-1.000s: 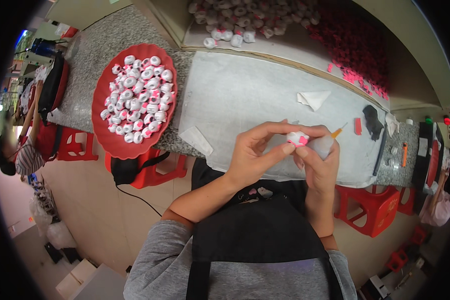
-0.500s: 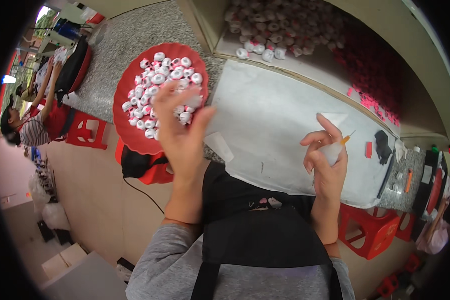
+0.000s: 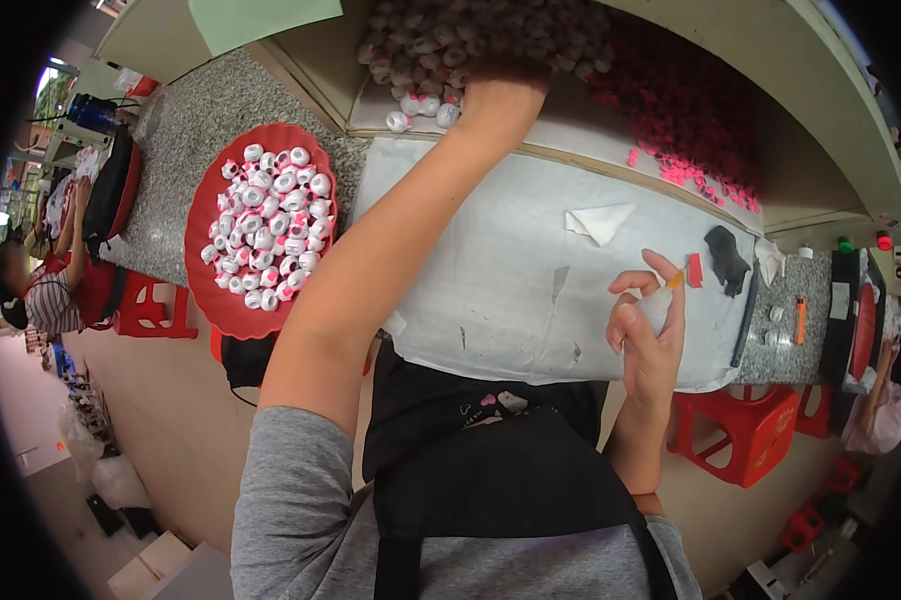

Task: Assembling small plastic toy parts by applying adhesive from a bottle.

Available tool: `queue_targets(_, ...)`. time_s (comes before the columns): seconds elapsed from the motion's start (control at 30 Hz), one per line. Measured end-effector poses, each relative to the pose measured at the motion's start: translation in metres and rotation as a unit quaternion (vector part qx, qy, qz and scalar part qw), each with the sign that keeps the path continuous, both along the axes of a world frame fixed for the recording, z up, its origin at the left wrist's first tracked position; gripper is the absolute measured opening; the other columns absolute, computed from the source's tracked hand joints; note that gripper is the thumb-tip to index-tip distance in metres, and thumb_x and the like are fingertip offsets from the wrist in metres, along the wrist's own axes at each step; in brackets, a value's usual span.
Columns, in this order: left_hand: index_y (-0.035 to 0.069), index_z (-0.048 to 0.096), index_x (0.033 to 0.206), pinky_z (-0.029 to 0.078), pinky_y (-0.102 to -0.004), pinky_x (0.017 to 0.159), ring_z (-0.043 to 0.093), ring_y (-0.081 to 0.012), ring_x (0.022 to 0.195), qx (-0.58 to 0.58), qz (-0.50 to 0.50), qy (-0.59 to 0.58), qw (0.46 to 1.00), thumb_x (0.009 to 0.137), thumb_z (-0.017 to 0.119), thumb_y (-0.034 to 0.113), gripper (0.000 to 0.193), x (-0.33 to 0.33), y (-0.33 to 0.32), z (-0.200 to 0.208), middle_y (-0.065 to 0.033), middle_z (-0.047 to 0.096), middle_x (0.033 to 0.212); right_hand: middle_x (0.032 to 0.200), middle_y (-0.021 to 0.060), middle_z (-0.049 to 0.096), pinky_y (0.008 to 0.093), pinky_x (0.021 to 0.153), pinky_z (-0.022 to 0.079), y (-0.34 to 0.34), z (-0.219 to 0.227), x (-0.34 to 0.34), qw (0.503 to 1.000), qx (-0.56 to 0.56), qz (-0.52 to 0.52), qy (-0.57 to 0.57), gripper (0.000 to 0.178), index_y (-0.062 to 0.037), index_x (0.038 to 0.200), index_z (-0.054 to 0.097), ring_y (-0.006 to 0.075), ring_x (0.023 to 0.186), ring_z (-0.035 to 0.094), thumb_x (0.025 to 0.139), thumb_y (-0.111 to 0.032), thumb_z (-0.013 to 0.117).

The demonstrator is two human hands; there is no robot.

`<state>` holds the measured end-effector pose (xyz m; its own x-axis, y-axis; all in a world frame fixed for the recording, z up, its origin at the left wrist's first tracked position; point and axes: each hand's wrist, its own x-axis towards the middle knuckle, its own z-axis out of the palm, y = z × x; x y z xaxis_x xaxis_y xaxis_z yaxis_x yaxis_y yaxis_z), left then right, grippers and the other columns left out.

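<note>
Left hand (image 3: 509,92), grip hidden, shifts from red dish (image 3: 239,318) to white pieces (image 3: 421,50) beyond it, seemingly between rounds; right hand (image 3: 651,345) clasps bottle (image 3: 659,308).

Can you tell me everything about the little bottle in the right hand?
The bottle is small, cloudy white and looks like plastic, with an orange tip that points up and right in the picture. The right hand holds it above the pale sheet, and curled fingers hide part of it. I can't tell how full it is.

Heaped white pieces (image 3: 421,45), a speckled bench (image 3: 166,195) and a co-worker (image 3: 53,300) show a workshop.
</note>
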<state>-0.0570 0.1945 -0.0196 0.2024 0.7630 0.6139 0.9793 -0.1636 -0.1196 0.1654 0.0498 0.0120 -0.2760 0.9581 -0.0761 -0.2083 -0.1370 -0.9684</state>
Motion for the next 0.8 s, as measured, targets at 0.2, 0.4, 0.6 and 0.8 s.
queue_targets(0.2,0.007,0.053,0.088,0.044,-0.0288,0.061,0.054,-0.0192,0.068,-0.129,-0.145,-0.483,0.854,0.070,0.053,0.012,0.019,-0.008,-0.030,0.041,-0.0118,0.056,0.082,0.090,0.0137,0.041,0.0173,0.035,0.030,0.002,-0.007,0.010,0.996,-0.007,-0.009,0.091,0.039,-0.0035,0.105,0.031,0.0097,0.047,0.038,0.069,-0.006,0.047)
queue_targets(0.4,0.006,0.044,0.096,0.041,-0.0244,0.068,0.052,-0.0144,0.072,-0.193,-0.255,-0.842,0.434,0.077,0.048,0.008,0.019,0.018,-0.121,0.041,-0.0187,0.051,0.097,0.096,0.0146,0.038,0.0211,0.037,0.039,-0.006,0.011,0.004,0.999,0.029,0.000,0.017,0.032,-0.0014,0.100,0.033,0.0153,0.060,0.046,0.071,-0.007,0.044)
queue_targets(0.6,0.007,0.043,0.089,0.040,-0.0242,0.069,0.051,-0.0146,0.077,-0.204,-0.281,-0.869,0.353,0.076,0.049,0.005,0.015,0.048,-0.170,0.024,-0.0210,0.050,0.098,0.098,0.0136,0.038,0.0240,0.043,0.043,-0.018,0.032,0.005,0.991,0.108,-0.031,-0.071,0.026,0.0037,0.093,0.040,0.0188,0.072,0.048,0.072,-0.008,0.048)
queue_targets(0.8,0.002,0.044,0.091,0.043,-0.0321,0.076,0.050,-0.0184,0.090,-0.163,-0.301,-0.861,0.376,0.072,0.052,0.000,0.020,0.058,-0.188,0.018,-0.0166,0.049,0.099,0.084,0.0073,0.039,0.0212,0.057,0.035,-0.020,0.035,0.003,0.962,0.243,-0.120,0.018,0.036,-0.0055,0.087,0.039,0.0137,0.069,0.039,0.065,-0.020,0.063)
